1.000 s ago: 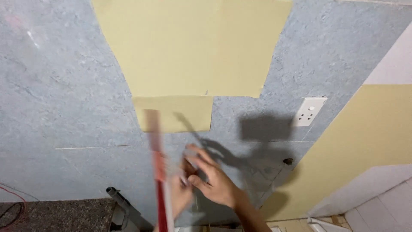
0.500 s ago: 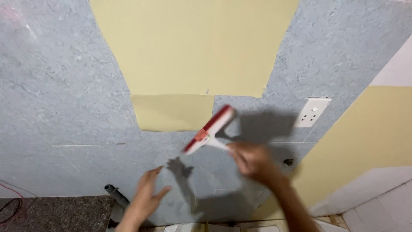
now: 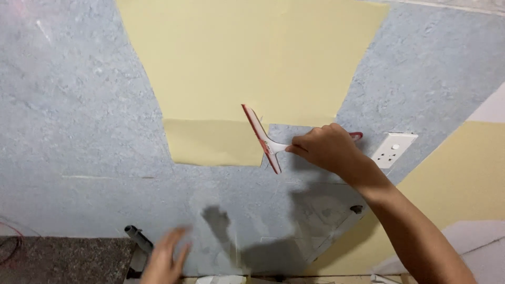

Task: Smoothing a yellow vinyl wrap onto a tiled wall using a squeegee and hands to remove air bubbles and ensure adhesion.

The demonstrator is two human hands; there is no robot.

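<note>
So the squeegee (image 3: 261, 138) is a small handheld one, white body with a red blade edge and a red tip at the end of the handle. The blade runs diagonally, top end toward 11 o'clock and bottom end toward 5 o'clock, pressed against the wall right at the right-hand edge of the lower yellow sheet (image 3: 213, 142), just under the big yellow sheet (image 3: 247, 58).

The right hand (image 3: 326, 149) has its fingers curled tight around the handle, coming in from 5 o'clock. The left hand (image 3: 164, 256) is down at 7 o'clock, blurry, fingers spread loose and holding nothing, close to the blue-grey wall (image 3: 79, 115).

Compared with half a second ago, the blade has swung round: it was leaning toward 1 o'clock out over the bare wall, now it leans the other way and sits on the sheet's edge. The left hand has dropped lower too.

A white wall socket (image 3: 393, 150) sits just right of the right hand, at 3 o'clock from it. No containers anywhere in view.
</note>
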